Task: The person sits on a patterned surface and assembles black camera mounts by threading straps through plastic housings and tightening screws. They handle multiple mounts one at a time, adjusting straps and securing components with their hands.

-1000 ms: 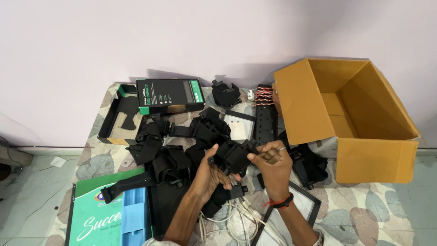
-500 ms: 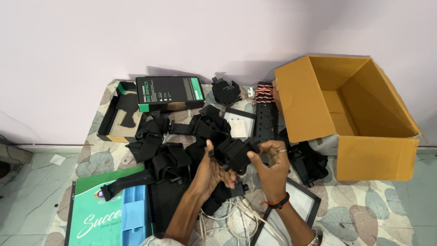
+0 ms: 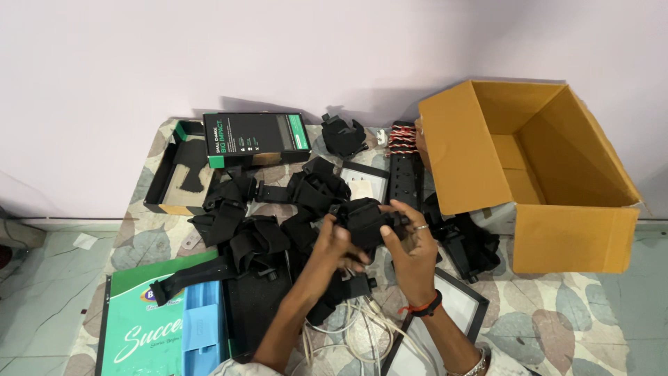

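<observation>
Nearest the camera, at the near edge of the patterned mat: white cables, a black-framed panel, a green printed folder with a blue plastic piece at the near left corner.

Just above those, both forearms reaching in from the near edge. Left hand closed around the near left side of a black strapped pouch, thumb over its top. Right hand, ring on one finger and a red thread at the wrist, closed on the pouch's right side, fingertips curled over its far edge. Pouch raised between the two palms, about mid-mat, over a heap of black straps.

Further right, an open cardboard box at the right edge, flaps up. Beside its left wall, a black power strip.

Farthest, along the far edge by the pale wall: a black-and-green carton, an open black tray at the far left corner, a lone black pouch.
</observation>
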